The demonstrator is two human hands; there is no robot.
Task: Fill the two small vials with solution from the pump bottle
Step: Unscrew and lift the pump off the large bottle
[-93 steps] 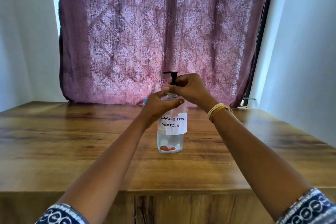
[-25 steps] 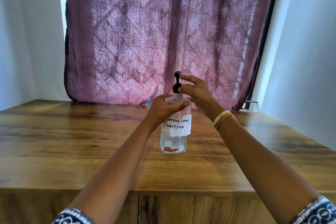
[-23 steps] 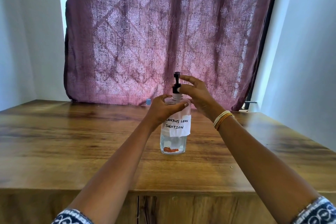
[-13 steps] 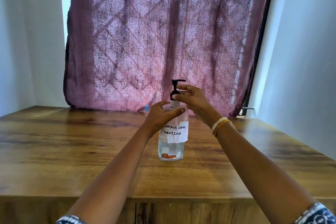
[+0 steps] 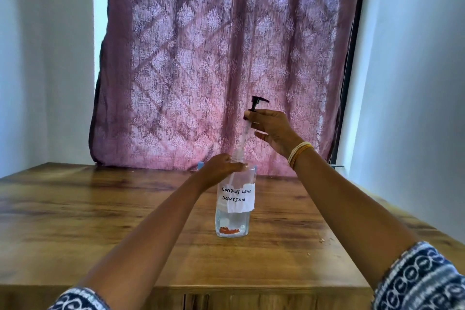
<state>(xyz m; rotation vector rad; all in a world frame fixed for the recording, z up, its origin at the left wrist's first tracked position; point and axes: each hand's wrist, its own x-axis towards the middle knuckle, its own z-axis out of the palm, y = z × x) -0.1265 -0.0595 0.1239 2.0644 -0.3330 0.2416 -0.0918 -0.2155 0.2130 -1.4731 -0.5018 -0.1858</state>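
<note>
At table centre, from my head view, my left hand (image 5: 221,168) grips the clear labelled plastic pump bottle (image 5: 234,209) upright; my right hand (image 5: 270,128) directly above pinches the black pump head (image 5: 258,103), its clear dip tube (image 5: 241,143) running near-vertical into the neck.

A patterned mauve curtain (image 5: 226,63) hangs behind the wooden table (image 5: 88,221), between pale walls (image 5: 415,83)

Left hand (image 5: 221,168) grips bottle (image 5: 234,209) shoulder; right hand (image 5: 270,131) holds pump head (image 5: 257,103) lifted above neck.
</note>
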